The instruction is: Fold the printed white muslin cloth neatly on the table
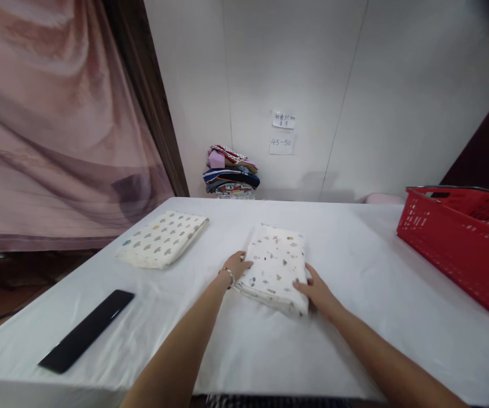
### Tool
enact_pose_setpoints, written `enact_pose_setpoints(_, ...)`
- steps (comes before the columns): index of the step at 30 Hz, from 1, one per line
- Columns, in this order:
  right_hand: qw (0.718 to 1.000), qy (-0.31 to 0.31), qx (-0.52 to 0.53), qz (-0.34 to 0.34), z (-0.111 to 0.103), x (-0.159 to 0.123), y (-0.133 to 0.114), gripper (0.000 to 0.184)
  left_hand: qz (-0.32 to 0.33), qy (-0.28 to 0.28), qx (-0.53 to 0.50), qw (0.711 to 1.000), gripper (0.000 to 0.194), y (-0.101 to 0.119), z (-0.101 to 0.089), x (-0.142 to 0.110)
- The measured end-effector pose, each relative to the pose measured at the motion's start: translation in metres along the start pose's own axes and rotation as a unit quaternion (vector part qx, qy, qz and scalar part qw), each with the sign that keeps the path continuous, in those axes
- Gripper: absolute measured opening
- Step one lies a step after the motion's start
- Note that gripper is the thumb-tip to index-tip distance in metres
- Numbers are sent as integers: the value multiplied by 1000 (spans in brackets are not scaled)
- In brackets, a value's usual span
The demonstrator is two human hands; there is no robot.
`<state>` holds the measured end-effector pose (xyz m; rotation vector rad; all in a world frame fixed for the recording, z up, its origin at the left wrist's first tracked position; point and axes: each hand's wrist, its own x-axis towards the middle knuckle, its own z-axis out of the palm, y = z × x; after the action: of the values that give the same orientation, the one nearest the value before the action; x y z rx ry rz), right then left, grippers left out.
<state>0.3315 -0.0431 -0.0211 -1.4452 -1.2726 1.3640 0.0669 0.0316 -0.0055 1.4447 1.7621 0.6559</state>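
Observation:
A folded white cloth with small scattered prints lies on the white-covered table in front of me. My left hand grips its left edge, thumb on top and the other fingers out of sight at the side or beneath. At the lower right edge, my right hand holds the cloth the same way, its thumb resting on the upper face. Another folded cloth, cream with grey cloud-like prints, rests apart on the left side of the table.
A long black flat object lies at the front left. On the right stands a red plastic basket. Beyond the far edge is a stack of folded clothes against the wall, near paper notes. A pink curtain hangs at left.

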Motion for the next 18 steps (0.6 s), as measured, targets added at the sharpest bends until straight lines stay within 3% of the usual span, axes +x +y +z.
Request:
enact_pose_setpoints(4,999,-35,9,29,-5,-62,29,93,15,-52,13,998,51,6,2,-4)
enact_pose_setpoints(7,995,17,-101,2,-31,-63,30,62,-9,-47,59,997,47,15,-2,-9)
enact_pose_setpoints(10,954,132,-235,-132,-64,-31,14,34,-34,-31,94,994,41,24,-5,-16)
enact_pose_setpoints(13,922,145,-295,-206,-83,17,-12,30,-40,-29,121,991,37,29,-7,-21)
enact_pose_setpoints(15,920,123,-327,-178,-85,49,-28,32,-42,-32,137,989,37,31,-7,-22)
enact_pose_setpoints(18,932,62,-347,-82,-83,89,-45,42,-56,-47,152,986,36,34,-8,-21)
